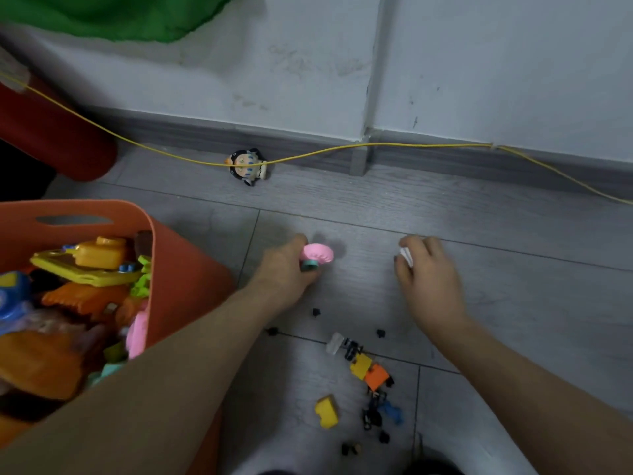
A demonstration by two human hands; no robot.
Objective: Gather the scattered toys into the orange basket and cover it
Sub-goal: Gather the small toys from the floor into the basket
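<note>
The orange basket (178, 255) stands at the left, full of several plastic toys. My left hand (286, 269) grips a pink and teal toy (318, 255) on the grey floor just right of the basket. My right hand (428, 275) curls around a small white piece (407, 256) further right. Between my forearms lie scattered pieces: a yellow block (327, 411), a yellow and orange brick cluster (371, 370), a blue piece (392, 411), a clear piece (335, 342) and several small black bits. A small doll figure (248, 166) lies near the wall. No basket cover is in view.
A yellow cable (342, 150) runs along the skirting and over the doll figure. A red object (51, 138) stands at the far left behind the basket, with green fabric (113, 15) above it. The white wall (479, 63) closes off the far side.
</note>
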